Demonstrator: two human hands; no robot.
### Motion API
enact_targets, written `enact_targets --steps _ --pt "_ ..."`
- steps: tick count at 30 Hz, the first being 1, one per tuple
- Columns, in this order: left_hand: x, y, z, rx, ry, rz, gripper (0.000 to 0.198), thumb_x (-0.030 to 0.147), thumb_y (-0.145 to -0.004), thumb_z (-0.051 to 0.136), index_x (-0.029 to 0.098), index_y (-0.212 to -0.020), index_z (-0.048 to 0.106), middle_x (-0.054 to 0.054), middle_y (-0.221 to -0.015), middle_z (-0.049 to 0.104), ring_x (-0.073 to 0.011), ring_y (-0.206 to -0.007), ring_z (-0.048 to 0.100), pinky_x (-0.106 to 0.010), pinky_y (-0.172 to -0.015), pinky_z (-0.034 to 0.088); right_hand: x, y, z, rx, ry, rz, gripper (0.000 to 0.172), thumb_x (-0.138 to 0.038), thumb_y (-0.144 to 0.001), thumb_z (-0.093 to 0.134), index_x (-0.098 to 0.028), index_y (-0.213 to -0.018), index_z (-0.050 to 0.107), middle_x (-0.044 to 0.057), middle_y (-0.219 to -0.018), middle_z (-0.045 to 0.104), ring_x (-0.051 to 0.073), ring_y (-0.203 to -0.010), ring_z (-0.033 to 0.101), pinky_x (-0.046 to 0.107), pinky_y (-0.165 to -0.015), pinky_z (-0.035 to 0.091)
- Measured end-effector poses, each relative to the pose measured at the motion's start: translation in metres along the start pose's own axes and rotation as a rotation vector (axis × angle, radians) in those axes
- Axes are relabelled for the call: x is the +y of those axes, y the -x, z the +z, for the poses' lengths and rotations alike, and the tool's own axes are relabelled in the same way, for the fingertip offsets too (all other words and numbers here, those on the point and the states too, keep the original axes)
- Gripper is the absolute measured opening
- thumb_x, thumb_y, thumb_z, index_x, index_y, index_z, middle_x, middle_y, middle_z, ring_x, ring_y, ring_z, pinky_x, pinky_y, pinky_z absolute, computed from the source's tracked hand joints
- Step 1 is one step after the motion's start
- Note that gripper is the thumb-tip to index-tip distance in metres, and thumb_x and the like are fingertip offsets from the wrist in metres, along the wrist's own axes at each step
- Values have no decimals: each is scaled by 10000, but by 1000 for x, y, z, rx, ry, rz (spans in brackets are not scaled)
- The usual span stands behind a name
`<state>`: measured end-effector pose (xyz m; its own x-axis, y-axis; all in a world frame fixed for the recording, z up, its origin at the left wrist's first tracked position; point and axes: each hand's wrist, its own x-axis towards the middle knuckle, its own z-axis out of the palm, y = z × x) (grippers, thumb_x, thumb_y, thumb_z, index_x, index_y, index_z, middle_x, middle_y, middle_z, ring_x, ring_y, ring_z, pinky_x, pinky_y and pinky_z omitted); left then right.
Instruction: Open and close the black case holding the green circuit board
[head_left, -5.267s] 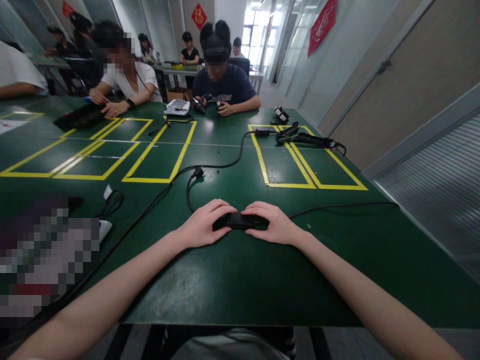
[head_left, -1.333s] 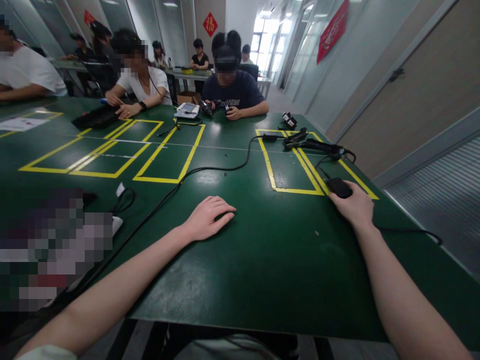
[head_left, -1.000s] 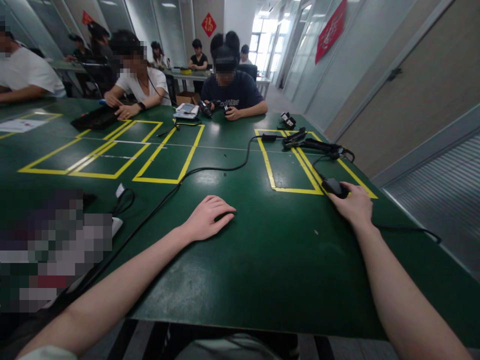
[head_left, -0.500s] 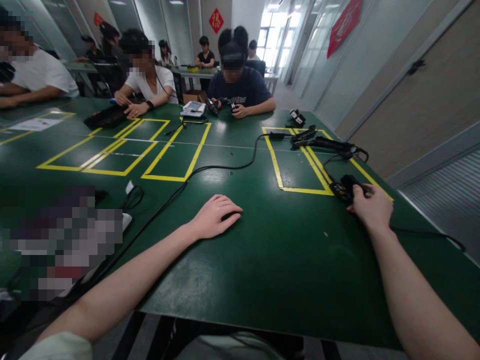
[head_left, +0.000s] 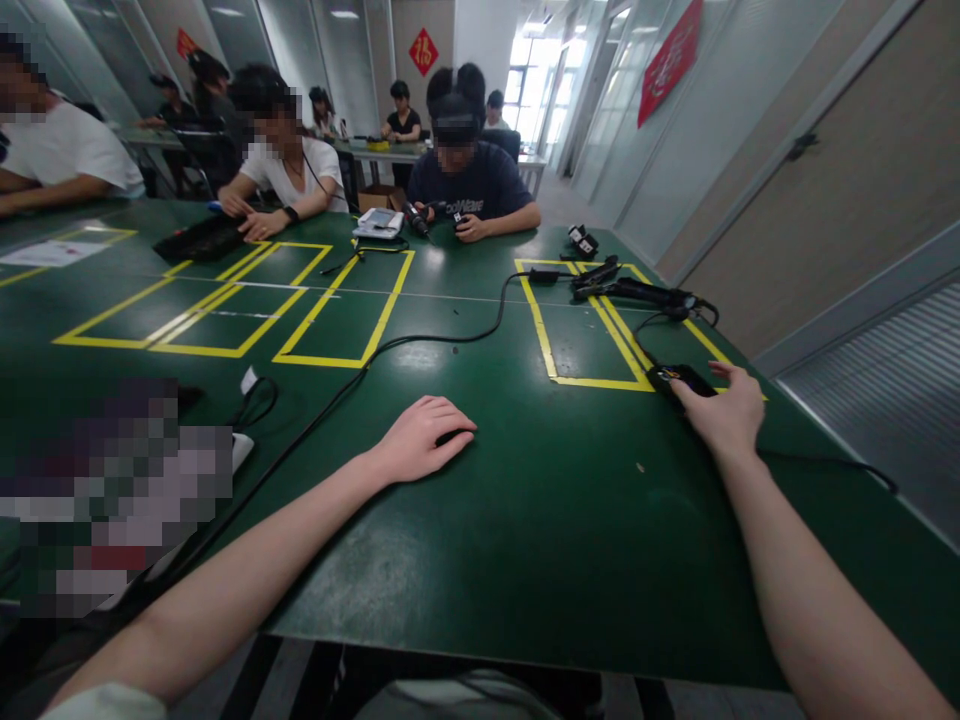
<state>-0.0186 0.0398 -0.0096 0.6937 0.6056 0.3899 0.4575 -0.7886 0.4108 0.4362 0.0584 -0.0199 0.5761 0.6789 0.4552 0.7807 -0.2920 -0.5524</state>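
Note:
My left hand (head_left: 424,437) rests palm down on the green table (head_left: 525,520), fingers stretched out and thumb a little apart. Only a dark shadowed gap shows under it, and no object is visible in it. Over at the right, my right hand (head_left: 724,405) is open around a flat black device (head_left: 681,380) with small coloured markings on top. Its thumb lies at the near left edge of the device, and a finger is lifted beyond the far right edge. The lower fingers are hidden. A thin cable (head_left: 641,325) leads from the device toward a black folded arm-like stand (head_left: 637,290).
A long black cable (head_left: 420,340) crosses the table. Yellow tape rectangles (head_left: 600,383) mark its surface. A blurred pile (head_left: 142,510) lies at the left. Across the table a person (head_left: 472,190) holds a black tool (head_left: 418,219); another person handles a black tray (head_left: 202,238).
My right hand has loosened from a dark upright part, and its thumb and finger now spread around a flat device. The left hand keeps its pose; the view has shifted slightly.

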Motion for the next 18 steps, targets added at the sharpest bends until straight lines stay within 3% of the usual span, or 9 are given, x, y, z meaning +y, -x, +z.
enact_targets --steps 3,11,18 --pt "0 0 0 -3 -6 7 245 317 -1048 520 201 -1071 735 -58 -1048 778 -219 -1013 696 -399 -956 486 -10 1 -6 36 9 -11 413 -371 -682 732 -206 -1045 626 121 -1044 646 367 -1128 593 491 -1006 473" --pt "-1 0 1 -3 -9 1 239 312 -1049 518 207 -1064 732 -53 -1050 779 -211 -1005 695 -388 -950 483 -26 5 -15 -24 42 19 275 -312 -688 688 -201 -934 639 75 -889 646 324 -966 627 441 -912 491" --pt "0 -1 0 -11 -3 0 247 306 -1044 512 203 -1051 736 -61 -1056 782 -216 -1001 698 -382 -910 505 -20 6 -11 -129 42 85 249 -371 -710 715 -229 -913 691 38 -821 692 274 -770 631 429 -799 502"
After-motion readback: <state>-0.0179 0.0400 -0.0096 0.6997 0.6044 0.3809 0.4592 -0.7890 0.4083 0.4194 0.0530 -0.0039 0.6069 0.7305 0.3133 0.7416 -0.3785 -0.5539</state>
